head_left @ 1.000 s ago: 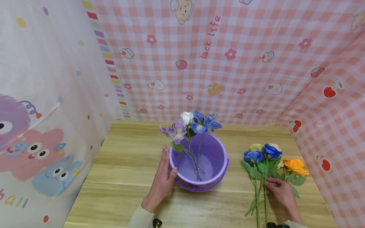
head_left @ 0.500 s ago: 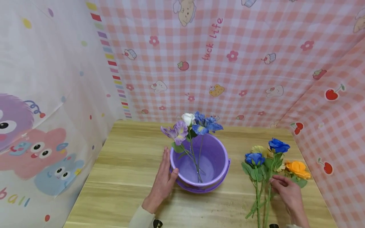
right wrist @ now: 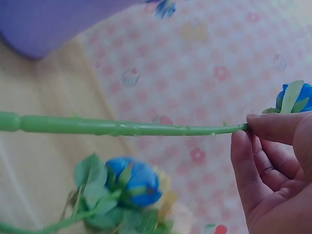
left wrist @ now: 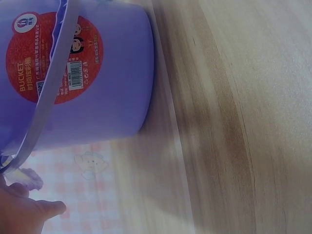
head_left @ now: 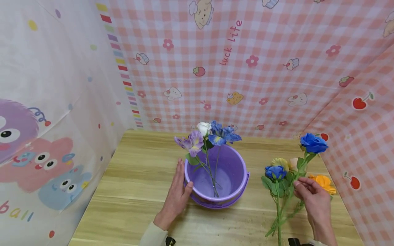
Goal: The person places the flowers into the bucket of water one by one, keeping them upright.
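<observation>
My right hand (head_left: 314,196) pinches the green stem (right wrist: 146,127) of a blue rose (head_left: 314,143) between thumb and fingers, its bloom raised above the other flowers. Below it on the table lie another blue rose (head_left: 275,172), a yellow flower (head_left: 280,163) and an orange flower (head_left: 324,183), partly hidden by my hand. My left hand (head_left: 175,200) rests with straight fingers against the left side of a purple bucket (head_left: 241,184). Inside the bucket stand a white rose (head_left: 204,128), a light purple flower (head_left: 191,142) and a blue iris (head_left: 224,134), leaning on the rim.
The bucket's handle (left wrist: 48,87) hangs down over a red label (left wrist: 29,58) on its front. A wooden table (head_left: 135,167) lies under everything. Pink checked cloth (head_left: 181,85) backs it and closes the right side; a white printed cloth (head_left: 77,102) hangs at left.
My right hand has lifted one blue rose off the pile, its bloom rising up and to the right. The left hand stays against the bucket.
</observation>
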`<state>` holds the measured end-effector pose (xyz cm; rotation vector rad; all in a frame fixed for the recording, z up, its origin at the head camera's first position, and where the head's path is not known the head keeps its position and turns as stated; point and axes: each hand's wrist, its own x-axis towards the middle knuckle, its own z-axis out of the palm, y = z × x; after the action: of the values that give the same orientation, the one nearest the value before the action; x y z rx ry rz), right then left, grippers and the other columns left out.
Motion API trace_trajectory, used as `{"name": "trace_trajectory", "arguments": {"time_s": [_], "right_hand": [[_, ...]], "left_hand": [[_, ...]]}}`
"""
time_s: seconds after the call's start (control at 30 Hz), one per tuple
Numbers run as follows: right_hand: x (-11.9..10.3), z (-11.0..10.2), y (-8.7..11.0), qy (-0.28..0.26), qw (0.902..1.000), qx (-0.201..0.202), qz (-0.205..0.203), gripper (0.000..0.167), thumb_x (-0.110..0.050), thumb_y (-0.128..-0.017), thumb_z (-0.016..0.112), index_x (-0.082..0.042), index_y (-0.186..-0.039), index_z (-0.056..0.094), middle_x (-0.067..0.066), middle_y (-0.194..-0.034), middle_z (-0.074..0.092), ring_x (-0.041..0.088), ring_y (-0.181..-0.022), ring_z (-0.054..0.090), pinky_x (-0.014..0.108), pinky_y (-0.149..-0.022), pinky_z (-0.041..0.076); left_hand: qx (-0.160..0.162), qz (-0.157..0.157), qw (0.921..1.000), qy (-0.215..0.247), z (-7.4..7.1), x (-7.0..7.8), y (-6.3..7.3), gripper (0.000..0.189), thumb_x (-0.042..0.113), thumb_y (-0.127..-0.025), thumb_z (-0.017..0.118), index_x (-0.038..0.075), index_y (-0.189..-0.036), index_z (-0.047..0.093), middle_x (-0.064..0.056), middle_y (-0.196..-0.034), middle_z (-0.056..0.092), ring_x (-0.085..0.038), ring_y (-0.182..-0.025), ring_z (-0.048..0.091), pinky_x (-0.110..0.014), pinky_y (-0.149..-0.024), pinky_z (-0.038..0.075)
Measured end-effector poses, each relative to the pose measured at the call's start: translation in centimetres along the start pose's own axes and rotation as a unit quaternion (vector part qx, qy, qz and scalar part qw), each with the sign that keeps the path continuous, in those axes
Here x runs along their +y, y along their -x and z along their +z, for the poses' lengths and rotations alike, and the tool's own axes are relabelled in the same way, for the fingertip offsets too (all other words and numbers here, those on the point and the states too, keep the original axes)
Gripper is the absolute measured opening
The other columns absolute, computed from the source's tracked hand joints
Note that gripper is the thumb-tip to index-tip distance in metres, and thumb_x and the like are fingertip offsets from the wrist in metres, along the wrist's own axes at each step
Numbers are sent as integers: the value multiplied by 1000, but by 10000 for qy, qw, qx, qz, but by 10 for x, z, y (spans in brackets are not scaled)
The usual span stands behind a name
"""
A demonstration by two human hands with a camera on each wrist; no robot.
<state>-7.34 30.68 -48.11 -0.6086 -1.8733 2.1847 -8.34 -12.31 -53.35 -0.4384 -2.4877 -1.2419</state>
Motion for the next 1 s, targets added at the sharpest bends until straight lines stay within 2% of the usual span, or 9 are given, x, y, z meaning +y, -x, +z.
{"name": "trace_trajectory", "arguments": {"time_s": [0.13, 0.27, 0.37, 0.53, 0.67, 0.8, 1.0], "right_hand": [[-15, 14, 4, -169, 9998, 118, -84, 18, -2, -91, 79, -8, -107, 73, -3, -88, 72, 8, -77, 70, 21, -71, 63], [-28, 29, 8, -394, 9982, 376, -261, 20, 3, -90, 77, -4, -108, 73, 0, -89, 73, 10, -80, 71, 21, -70, 63], [-36, 39, 12, -588, 9959, 511, -461, 21, 7, -89, 76, -1, -108, 72, 3, -90, 72, 12, -80, 71, 22, -68, 63], [-49, 54, 19, -840, 9920, 459, -823, 22, 9, -89, 75, 3, -110, 71, 7, -92, 72, 13, -80, 71, 24, -69, 63], [-59, 67, 23, -1157, 9862, 415, -1109, 19, 11, -89, 74, 6, -108, 70, 8, -89, 71, 15, -78, 71, 25, -69, 64], [-67, 79, 25, -1596, 9765, 282, -1421, 16, 14, -90, 71, 11, -105, 69, 10, -86, 71, 16, -75, 71, 26, -68, 64], [-75, 101, 30, -1894, 9664, 25, -1740, 14, 13, -90, 70, 12, -104, 67, 10, -86, 70, 17, -73, 71, 26, -68, 64]], "left_hand": [[14, 23, 10000, 34, 0, 1, 0, 72, 35, -110, 45, 5, -166, 12, -15, -173, 7, -35, -158, 13, -50, -126, 16], [68, 102, 9999, 53, 1, 1, -1, 71, 36, -110, 43, 3, -166, 13, -19, -172, 9, -41, -156, 16, -46, -127, 15], [92, 142, 9998, 81, 1, 1, -2, 71, 37, -111, 42, 3, -166, 13, -22, -171, 11, -45, -155, 18, -37, -127, 10], [98, 155, 9998, 98, 1, 1, -2, 71, 37, -111, 42, 2, -165, 13, -22, -171, 11, -45, -154, 18, -31, -127, 7], [101, 153, 9998, 98, 1, 1, -2, 71, 38, -111, 42, 1, -165, 14, -22, -171, 12, -41, -156, 16, -29, -127, 7], [76, 154, 9998, 72, 1, 0, -2, 71, 38, -111, 42, 1, -165, 14, -22, -171, 11, -35, -157, 13, -32, -127, 8], [15, 63, 10000, -19, 1, -1, 0, 71, 38, -111, 42, 1, -165, 14, -16, -173, 8, -36, -157, 14, -52, -125, 18]]}}
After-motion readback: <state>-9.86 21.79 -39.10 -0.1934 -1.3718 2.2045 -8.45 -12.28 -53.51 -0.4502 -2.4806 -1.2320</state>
